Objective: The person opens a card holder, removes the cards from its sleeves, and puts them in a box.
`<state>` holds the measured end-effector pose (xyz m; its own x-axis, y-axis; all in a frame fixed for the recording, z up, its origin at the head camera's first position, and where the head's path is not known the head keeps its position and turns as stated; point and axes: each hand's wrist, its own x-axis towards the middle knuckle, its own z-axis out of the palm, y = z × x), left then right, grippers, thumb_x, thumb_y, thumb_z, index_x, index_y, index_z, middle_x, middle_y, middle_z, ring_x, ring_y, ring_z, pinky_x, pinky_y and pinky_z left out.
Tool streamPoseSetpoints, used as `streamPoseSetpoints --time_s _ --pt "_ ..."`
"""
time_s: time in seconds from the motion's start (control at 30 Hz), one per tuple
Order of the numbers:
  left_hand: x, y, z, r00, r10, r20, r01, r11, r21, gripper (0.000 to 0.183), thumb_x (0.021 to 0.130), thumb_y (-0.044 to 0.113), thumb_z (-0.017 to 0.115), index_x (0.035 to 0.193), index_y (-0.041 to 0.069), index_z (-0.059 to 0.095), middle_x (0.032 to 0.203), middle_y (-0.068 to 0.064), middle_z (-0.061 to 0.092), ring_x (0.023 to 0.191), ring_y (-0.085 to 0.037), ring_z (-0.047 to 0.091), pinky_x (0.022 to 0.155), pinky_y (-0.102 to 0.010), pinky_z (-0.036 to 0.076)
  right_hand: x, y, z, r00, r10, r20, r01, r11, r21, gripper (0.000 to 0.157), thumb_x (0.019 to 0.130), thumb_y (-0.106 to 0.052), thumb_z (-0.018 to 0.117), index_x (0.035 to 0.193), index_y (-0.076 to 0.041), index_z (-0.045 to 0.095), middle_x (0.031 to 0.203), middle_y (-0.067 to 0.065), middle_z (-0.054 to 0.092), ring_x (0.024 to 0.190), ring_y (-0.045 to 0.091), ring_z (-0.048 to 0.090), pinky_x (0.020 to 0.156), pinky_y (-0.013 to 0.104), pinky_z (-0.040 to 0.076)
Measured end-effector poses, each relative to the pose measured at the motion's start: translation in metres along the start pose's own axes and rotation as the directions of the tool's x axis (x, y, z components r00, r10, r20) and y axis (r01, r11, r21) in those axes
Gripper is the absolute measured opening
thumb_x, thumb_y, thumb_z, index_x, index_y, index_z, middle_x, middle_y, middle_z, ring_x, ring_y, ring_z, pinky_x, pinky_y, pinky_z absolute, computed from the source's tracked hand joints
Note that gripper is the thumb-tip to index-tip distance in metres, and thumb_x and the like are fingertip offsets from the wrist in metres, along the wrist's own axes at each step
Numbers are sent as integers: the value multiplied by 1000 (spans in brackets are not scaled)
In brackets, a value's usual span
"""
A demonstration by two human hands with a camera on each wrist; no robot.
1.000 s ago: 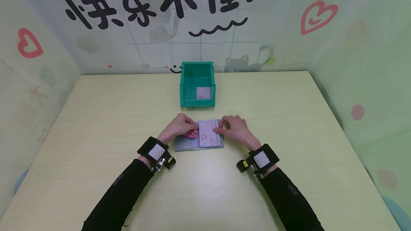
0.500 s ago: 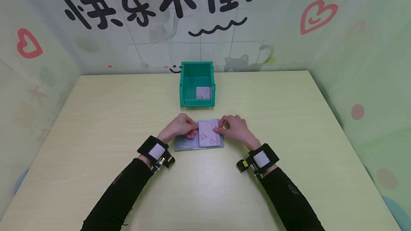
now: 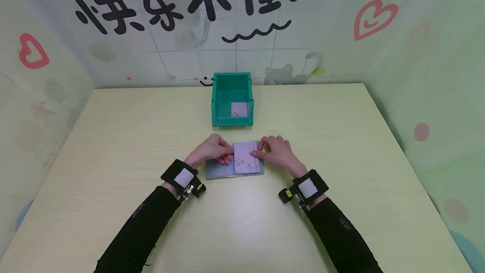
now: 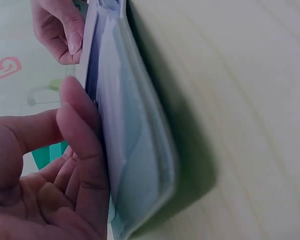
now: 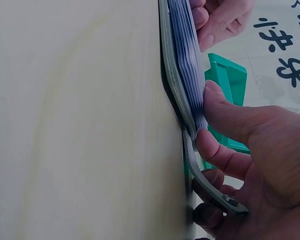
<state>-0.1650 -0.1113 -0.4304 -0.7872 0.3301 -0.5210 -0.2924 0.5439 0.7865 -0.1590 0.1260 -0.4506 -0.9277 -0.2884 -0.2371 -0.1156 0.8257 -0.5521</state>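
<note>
A small card album (image 3: 219, 172) with clear sleeves lies spread on the table. On its right-hand page is a pale pink card (image 3: 245, 161) with a floral print. My left hand (image 3: 213, 148) pinches the card's left edge between thumb and forefinger; in the left wrist view those fingertips meet beside the pages. At the right, my right hand (image 3: 278, 151) holds the album's edge, thumb on top and forefinger against its side. The right wrist view shows the thick stack of sleeves (image 5: 187, 65) and a strap with a snap (image 5: 210, 190) beside the curled fingers.
Behind the album stands a teal open bin (image 3: 232, 121) with another pink printed card (image 3: 239, 109) inside. A pale wooden table (image 3: 242, 231) lies under everything. Printed cloth walls (image 3: 151, 62) enclose its back and sides.
</note>
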Motion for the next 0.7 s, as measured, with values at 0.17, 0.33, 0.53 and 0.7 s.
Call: streamPoseSetpoints --time_s 0.17,0.33,0.53,0.7 --pt "-1 0 1 1000 0 3 0 1000 13 22 100 18 62 98 -1 72 71 0 65 61 -10 61 58 -19 48 0 0 0 1000 -3 -2 3 1000 -8 31 91 -43 73 93 -14 62 80 4 49 93 26 47 84 42 28" --pt "0 -1 2 1000 1 10 -1 1000 15 22 101 17 60 98 -1 71 71 0 63 60 -10 60 57 -19 48 0 0 1 1000 3 2 -3 1000 -9 30 91 -43 73 94 -15 62 80 3 50 94 25 47 84 41 28" --pt "1 -2 2 1000 7 18 -8 1000 21 22 101 17 60 97 -2 71 70 1 63 60 -9 60 57 -18 47 0 0 2 1000 2 3 -2 1000 -14 29 91 -41 73 94 -15 63 81 4 51 93 25 47 83 40 28" --pt "2 -2 1 1000 13 24 -14 1000 19 23 101 16 59 95 -2 71 69 1 63 58 -8 59 56 -18 48 1 0 2 1000 -2 1 2 1000 -17 28 91 -40 73 94 -15 63 81 4 51 92 25 47 82 39 27"
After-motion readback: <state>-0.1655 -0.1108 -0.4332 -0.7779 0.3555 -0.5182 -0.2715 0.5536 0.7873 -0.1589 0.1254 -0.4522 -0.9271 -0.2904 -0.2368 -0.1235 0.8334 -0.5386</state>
